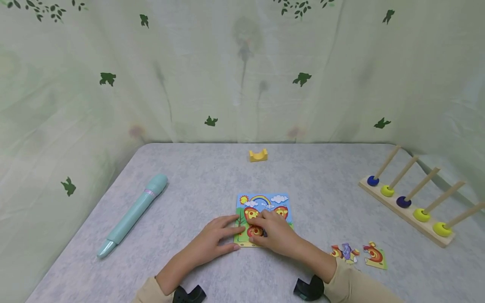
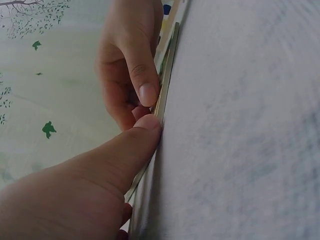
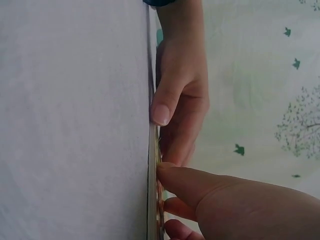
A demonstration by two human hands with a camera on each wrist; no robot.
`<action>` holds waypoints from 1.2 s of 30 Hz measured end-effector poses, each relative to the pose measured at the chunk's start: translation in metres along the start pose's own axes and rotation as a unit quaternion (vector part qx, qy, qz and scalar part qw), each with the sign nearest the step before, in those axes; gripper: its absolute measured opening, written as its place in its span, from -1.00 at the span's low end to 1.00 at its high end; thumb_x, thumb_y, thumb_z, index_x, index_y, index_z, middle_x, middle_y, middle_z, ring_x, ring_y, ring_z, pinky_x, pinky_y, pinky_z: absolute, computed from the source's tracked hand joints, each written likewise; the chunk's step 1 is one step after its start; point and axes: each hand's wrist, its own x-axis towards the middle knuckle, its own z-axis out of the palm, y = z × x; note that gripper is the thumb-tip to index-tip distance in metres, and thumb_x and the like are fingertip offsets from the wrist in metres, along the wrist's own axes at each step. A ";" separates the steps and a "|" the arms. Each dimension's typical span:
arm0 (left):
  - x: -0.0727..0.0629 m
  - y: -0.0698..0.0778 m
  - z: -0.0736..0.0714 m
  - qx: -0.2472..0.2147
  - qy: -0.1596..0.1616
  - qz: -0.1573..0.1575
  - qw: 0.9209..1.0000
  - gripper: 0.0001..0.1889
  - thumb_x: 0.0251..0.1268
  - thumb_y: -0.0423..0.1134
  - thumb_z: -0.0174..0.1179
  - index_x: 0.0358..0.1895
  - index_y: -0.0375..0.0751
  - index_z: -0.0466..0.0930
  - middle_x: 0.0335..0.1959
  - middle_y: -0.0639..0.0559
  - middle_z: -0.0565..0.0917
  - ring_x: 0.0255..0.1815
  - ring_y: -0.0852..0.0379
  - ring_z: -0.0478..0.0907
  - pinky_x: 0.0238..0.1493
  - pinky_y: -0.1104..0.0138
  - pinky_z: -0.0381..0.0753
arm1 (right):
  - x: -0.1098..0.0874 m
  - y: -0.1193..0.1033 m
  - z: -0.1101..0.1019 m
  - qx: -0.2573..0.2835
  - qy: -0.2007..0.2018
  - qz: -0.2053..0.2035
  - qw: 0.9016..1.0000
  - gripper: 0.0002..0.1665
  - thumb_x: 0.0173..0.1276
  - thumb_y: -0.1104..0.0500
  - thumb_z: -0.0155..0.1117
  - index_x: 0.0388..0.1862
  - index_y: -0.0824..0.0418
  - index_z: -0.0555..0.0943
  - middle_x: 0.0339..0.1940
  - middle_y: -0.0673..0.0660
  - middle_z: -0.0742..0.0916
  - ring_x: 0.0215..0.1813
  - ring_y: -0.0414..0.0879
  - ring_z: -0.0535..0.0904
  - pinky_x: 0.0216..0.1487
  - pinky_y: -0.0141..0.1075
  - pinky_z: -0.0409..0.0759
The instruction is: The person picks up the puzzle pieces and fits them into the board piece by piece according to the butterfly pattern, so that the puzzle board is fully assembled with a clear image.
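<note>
A: In the head view, how do my hands lie?

B: Your left hand (image 1: 216,236) reaches in with its back upward, fingers apart and relaxed, tips at the left side of the puzzle board (image 1: 264,199). Your right hand (image 1: 279,235) arches over the board, thumb and fingers bent down onto the picture; I cannot tell whether they pinch a piece.

A: And around them?

B: The board lies flat on your grey bench (image 1: 201,181), between your hands. Loose puzzle pieces (image 1: 379,257) lie beside your right forearm. A teal stick (image 1: 132,216) slants at your left, a yellow block (image 1: 258,156) stands toward the far edge, and a peg rack (image 1: 409,216) with blue and yellow beads sits at your right. A pale curtain (image 1: 212,54) with green prints hangs behind the bench.

A: Left wrist view?

B: Your left thumb reaches to the board's thin edge; your right thumb points down at the board just above it. The bench fills the right side.

A: Right wrist view?

B: Your right thumb meets the board's edge, other fingertips below it. Your left thumb rests at the edge higher up, the curtain behind.
</note>
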 end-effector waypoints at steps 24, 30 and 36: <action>-0.001 -0.001 0.002 0.000 0.014 -0.007 1.000 -0.51 0.13 0.12 0.13 0.15 0.10 0.46 0.29 0.04 0.26 0.29 0.01 0.14 0.20 0.04 0.13 | -0.066 0.016 -0.076 0.134 0.024 0.039 0.990 -0.24 0.07 0.07 0.38 0.27 -0.08 0.31 0.22 0.01 0.37 0.23 0.02 0.27 0.07 0.03 0.36; 0.000 -0.001 0.004 -0.003 0.011 -0.009 1.000 -0.51 0.15 0.13 0.12 0.16 0.11 0.44 0.30 0.05 0.25 0.29 0.00 0.13 0.20 0.02 0.12 | -0.106 0.029 -0.096 0.076 0.070 0.056 0.993 -0.16 0.01 0.02 0.41 0.29 -0.09 0.28 0.21 0.03 0.39 0.20 0.02 0.30 -0.01 0.05 0.41; -0.001 -0.002 0.004 0.002 0.018 0.001 1.000 -0.52 0.17 0.11 0.11 0.16 0.09 0.44 0.29 0.01 0.25 0.27 -0.03 0.15 0.18 0.00 0.14 | -0.135 0.047 -0.103 0.043 0.085 0.074 0.993 -0.10 -0.08 -0.05 0.43 0.28 -0.02 0.28 0.19 0.03 0.42 0.18 -0.01 0.30 0.04 -0.15 0.42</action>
